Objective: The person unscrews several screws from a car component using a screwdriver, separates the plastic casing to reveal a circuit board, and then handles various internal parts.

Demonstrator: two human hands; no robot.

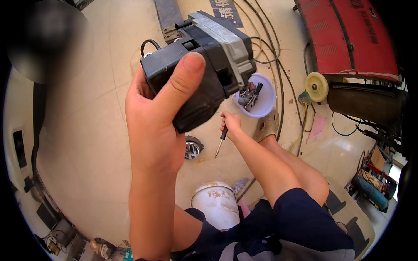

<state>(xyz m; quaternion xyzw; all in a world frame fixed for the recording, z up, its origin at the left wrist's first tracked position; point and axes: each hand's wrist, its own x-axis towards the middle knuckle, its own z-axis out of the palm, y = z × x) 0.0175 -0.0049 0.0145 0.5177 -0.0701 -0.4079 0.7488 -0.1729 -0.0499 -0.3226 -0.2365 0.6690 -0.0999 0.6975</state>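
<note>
Raised close in front of me, my left hand [152,111] is closed around a boxy black plastic housing [191,98], thumb across its near face. A grey metal plate [224,37] forms its far side, and a short black loop sticks out at its left. Lower and farther right, my right hand [232,122] grips a screwdriver [220,143] by its black handle. Its metal shaft points down toward the floor, apart from the housing. A round car emblem [193,148] lies on the floor between my two arms.
Beyond my right hand, a lilac bowl [265,102] holds tools. A stained white bucket [215,202] stands near my legs. Hoses [281,65] run along the floor beside a red machine [344,37] with a pale wheel [316,87]. A light-coloured car panel [19,117] borders the left.
</note>
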